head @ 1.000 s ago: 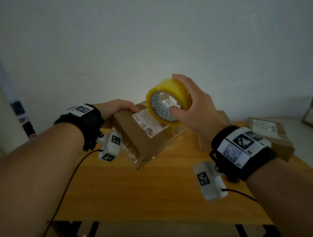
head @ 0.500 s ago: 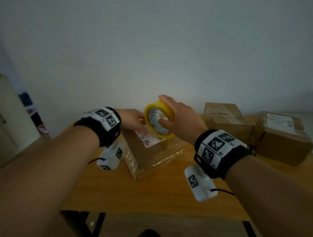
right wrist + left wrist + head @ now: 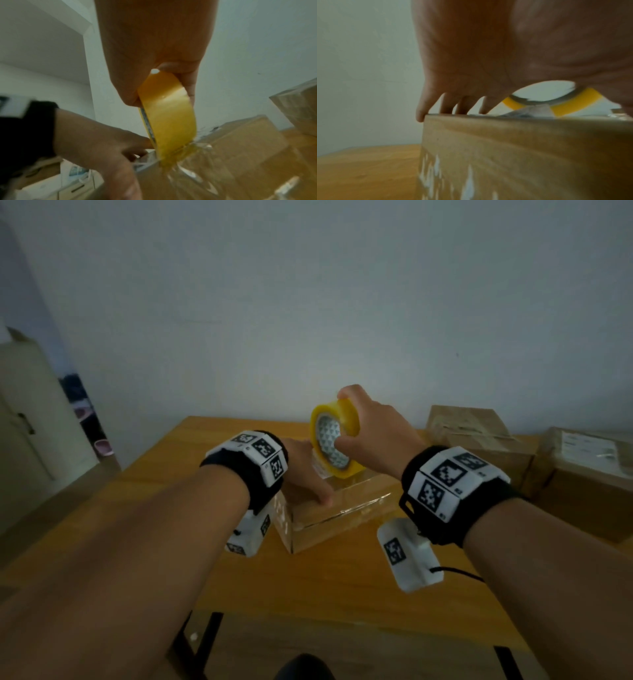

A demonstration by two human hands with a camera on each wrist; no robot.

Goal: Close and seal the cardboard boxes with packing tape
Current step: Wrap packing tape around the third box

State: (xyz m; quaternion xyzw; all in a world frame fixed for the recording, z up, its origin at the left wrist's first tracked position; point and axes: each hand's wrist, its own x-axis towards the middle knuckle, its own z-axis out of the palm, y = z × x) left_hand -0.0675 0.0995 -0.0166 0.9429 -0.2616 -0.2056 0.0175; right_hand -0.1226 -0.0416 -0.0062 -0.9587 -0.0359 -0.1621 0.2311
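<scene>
A small cardboard box (image 3: 346, 508) with shiny tape and a white label sits flat on the wooden table (image 3: 308, 587). My left hand (image 3: 305, 474) lies flat on its top, fingers straight, the fingertips (image 3: 448, 109) reaching the far edge of the box (image 3: 522, 155). My right hand (image 3: 373, 433) grips a yellow roll of packing tape (image 3: 334, 440) upright, thumb in the core, its lower rim touching the box top. In the right wrist view the roll (image 3: 169, 115) meets the box (image 3: 240, 155) at a stretch of clear tape beside my left hand (image 3: 102, 146).
Two more taped cardboard boxes stand at the table's back right, one (image 3: 479, 446) against the wall and a second (image 3: 589, 477) further right. A pale cabinet (image 3: 30, 422) stands to the left of the table. Bare tabletop lies in front of the small box.
The box was tilted up in my left hand; now it lies flat under my left palm. My right hand brought the tape roll down onto the box top.
</scene>
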